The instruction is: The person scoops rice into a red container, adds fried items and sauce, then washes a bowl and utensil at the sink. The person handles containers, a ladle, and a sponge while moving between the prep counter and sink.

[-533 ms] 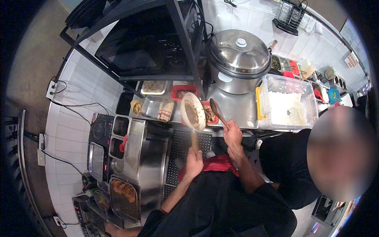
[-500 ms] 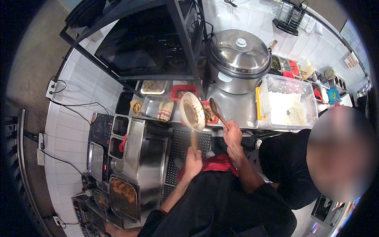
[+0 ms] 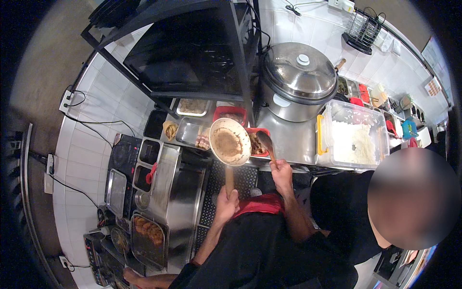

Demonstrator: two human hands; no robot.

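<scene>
My left hand (image 3: 226,204) is closed round the wooden handle of a small cream-coloured frying pan (image 3: 230,141). The pan's inside faces up, with brown residue smeared over its bottom and wall. My right hand (image 3: 281,176) grips a dark wooden spoon (image 3: 265,140), its bowl over a red container (image 3: 252,131) of browned food pieces. That container stands at the counter's front edge, just right of the pan, which partly hides it.
A metal tray (image 3: 203,134), another red container (image 3: 229,110) and a large steel cooker (image 3: 298,79) stand behind. On the right is a clear bin of white rice (image 3: 353,144), with a co-worker (image 3: 344,204) close by. Another person's hand (image 3: 132,277) reaches in at lower left, near a tray of fried pieces (image 3: 151,255).
The pan has turned from tilted toward the red container to nearly level, and shifted slightly left and nearer. The spoon has come down closer to the red container's food.
</scene>
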